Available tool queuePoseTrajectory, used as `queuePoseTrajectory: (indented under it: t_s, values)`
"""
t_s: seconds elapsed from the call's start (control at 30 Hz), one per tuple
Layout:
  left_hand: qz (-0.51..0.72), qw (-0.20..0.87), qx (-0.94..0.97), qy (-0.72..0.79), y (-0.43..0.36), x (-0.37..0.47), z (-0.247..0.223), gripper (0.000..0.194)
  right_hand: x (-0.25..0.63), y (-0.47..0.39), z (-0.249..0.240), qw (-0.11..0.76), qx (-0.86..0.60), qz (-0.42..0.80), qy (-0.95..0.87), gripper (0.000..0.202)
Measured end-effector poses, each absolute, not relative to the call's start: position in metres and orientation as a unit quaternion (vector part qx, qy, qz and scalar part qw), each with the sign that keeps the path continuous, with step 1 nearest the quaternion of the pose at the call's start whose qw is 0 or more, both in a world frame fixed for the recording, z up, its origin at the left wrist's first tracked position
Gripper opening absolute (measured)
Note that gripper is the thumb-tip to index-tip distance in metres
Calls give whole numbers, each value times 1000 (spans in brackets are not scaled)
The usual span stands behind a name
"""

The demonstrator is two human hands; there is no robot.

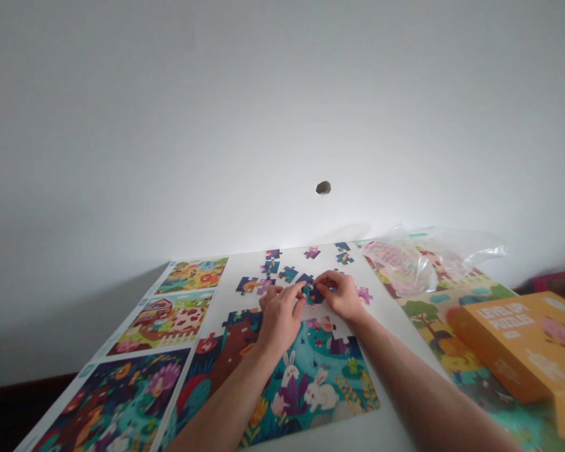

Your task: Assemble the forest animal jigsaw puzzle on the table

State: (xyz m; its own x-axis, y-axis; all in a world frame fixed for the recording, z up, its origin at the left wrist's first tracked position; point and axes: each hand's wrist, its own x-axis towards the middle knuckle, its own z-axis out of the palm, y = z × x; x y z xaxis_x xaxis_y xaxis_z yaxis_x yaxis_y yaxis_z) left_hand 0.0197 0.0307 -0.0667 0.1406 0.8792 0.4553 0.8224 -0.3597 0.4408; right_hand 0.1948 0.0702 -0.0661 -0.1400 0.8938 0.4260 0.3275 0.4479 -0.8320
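The left forearm point(240, 390) hides part of the puzzle point(322, 397); it and the right forearm point(419, 384) run off the bottom edge. Fingers point(328, 277) partly cover a piece point(313, 295). The right edge crops the box point(503, 333), its small print blurred.

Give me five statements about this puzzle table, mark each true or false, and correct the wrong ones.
1. The left hand and right hand hold one dark puzzle piece between them. True.
2. The clear plastic bag lies farther back than the orange box. True.
3. The orange box is left of the partly joined puzzle. False: it is on the right.
4. White rabbits appear on the partly joined puzzle. True.
5. The wall has no opening. False: a dark hole shows in it.
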Motion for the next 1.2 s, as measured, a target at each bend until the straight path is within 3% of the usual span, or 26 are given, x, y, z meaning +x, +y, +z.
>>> queuePoseTrajectory:
  t_s: [0.2,0.8,1.2]
  values:
    - [332,54,758,558,28,21,-64,44,197,70,-68,490,-436,293,-696,12]
    - [350,66,777,519,28,22,-64,22,202,71,-74,472,-426,314,-705,18]
    - [345,69,778,521,26,24,-62,22,201,72,-71,462,-428,320,-708,18]
